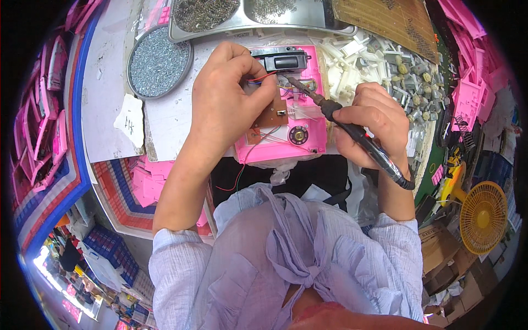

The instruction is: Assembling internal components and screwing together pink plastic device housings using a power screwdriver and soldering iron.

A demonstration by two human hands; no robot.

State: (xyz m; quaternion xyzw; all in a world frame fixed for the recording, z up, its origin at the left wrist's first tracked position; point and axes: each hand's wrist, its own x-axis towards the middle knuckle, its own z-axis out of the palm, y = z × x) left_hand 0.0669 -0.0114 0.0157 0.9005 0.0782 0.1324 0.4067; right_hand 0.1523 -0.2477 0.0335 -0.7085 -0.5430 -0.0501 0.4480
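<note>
The left hand (pixel 228 96) pinches thin wires over the fragile brown circuit board (pixel 273 114) in the light pink plastic case (pixel 286 140) at desk centre, while the right hand (pixel 374 124), at three o'clock, grips the soldering iron (pixel 330 110) by its handle.

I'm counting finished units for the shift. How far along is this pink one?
Done: a brown circuit board, a small round speaker and a black part sit in the open pink housing. In hand: the left hand steadies the wires while the right hand points a soldering iron inside. Left: the housing is open, loose wires hanging.
</note>
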